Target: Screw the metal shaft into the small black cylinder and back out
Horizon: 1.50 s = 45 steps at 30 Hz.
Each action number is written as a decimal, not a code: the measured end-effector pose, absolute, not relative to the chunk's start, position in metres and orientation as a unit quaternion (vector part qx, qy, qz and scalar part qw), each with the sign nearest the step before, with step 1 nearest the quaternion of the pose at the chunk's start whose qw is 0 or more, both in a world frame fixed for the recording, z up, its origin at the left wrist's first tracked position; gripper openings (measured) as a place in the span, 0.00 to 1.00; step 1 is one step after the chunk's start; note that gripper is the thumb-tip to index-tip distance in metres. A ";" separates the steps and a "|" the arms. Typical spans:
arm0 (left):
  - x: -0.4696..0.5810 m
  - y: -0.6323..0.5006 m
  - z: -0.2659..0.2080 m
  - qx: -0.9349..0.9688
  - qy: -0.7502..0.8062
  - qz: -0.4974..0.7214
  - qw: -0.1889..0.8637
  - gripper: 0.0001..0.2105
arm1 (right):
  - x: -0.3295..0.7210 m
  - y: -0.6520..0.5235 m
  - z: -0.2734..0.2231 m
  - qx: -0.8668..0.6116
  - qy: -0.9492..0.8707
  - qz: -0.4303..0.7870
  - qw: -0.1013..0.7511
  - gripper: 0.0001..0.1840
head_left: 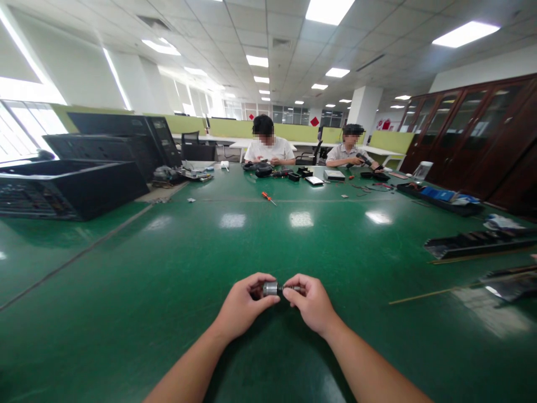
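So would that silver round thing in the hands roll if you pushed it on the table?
Probably: the silver round thing looks like a cylinder, and the green table looks smooth and shiny. Its metallic shine suggests it would feel stiff, and maybe heavy for its size.

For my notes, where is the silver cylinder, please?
In the head view, the silver cylinder sits lower centre, in the left hand beside the right hand.

A silvery metal cylinder (dark stem rightward) is held horizontally.
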<state>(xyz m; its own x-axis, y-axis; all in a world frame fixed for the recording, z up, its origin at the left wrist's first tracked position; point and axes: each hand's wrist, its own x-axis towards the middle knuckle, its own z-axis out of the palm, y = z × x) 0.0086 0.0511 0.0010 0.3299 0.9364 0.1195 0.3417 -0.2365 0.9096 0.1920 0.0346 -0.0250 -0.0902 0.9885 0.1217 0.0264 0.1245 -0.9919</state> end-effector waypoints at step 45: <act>0.009 0.050 0.003 0.727 0.463 0.330 0.385 0.14 | 0.189 0.035 -0.024 -0.471 -0.594 0.450 0.472 0.07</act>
<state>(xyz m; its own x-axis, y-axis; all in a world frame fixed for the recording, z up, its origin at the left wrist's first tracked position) 0.0089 0.0496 0.0032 0.3541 0.9270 0.1236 0.4186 -0.2753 0.8654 0.1894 0.0346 -0.0244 -0.1108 0.9843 0.1375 0.1353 0.1520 -0.9791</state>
